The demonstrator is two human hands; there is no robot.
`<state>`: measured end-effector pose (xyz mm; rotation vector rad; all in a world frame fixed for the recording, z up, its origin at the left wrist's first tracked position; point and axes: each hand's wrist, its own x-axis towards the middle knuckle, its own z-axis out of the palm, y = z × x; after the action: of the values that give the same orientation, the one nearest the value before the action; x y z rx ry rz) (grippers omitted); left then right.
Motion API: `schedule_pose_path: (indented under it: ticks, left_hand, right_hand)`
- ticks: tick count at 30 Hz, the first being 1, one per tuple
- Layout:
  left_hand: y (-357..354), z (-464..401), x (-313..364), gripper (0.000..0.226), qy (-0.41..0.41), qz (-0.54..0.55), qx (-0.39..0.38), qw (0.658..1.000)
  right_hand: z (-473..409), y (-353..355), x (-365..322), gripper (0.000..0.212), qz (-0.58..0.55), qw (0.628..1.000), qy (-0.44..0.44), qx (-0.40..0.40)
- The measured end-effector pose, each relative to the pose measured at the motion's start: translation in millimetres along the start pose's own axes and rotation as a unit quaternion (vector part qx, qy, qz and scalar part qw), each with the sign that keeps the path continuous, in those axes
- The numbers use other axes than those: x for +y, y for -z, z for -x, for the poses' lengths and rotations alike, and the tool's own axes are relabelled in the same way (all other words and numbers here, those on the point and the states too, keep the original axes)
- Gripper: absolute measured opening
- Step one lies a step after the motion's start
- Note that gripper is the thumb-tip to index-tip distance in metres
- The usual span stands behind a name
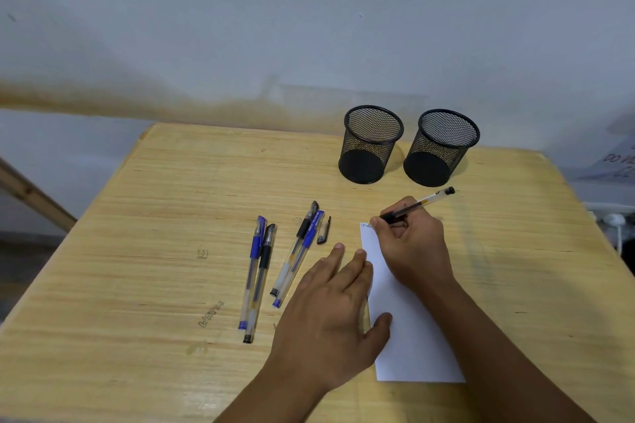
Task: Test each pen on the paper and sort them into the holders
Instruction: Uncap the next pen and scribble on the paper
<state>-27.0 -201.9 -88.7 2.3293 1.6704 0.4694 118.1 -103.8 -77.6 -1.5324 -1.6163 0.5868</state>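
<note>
A black pen [417,205] is pinched by the right hand [410,247], tip hidden; paper [409,336] is pinned under the spread left hand [330,316].

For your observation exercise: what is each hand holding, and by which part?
The right hand holds a black pen by its rubber sleeve near the tip. The left hand holds nothing; it lies flat on the paper.

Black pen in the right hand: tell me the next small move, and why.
Probably draw a short stroke near the top of the paper. The right hand holds the uncapped black pen with its tip at the sheet's top corner, the left hand pins the sheet, and both mesh holders look empty, so testing comes first.
</note>
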Motion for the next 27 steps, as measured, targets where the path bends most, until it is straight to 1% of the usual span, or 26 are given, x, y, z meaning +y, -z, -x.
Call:
schedule_pose_path:
  ticks: [6,23,27]
  left_hand:
    - [0.5,-0.3,0.3,0.072,0.002,0.001,0.005,1.0]
    - [-0.1,0.4,0.2,0.071,-0.002,-0.001,0.007,1.0]
    - [-0.9,0.0,0.6,0.07,0.0,-0.008,0.011,1.0]
  right_hand:
    - [-1.3,0.1,0.8,0.01,0.0,1.0,-0.005,0.014]
    - [0.0,1.0,-1.0,0.011,-0.015,1.0,-0.013,0.002]
    - [-0.8,0.3,0.3,0.012,-0.027,0.999,-0.029,0.007]
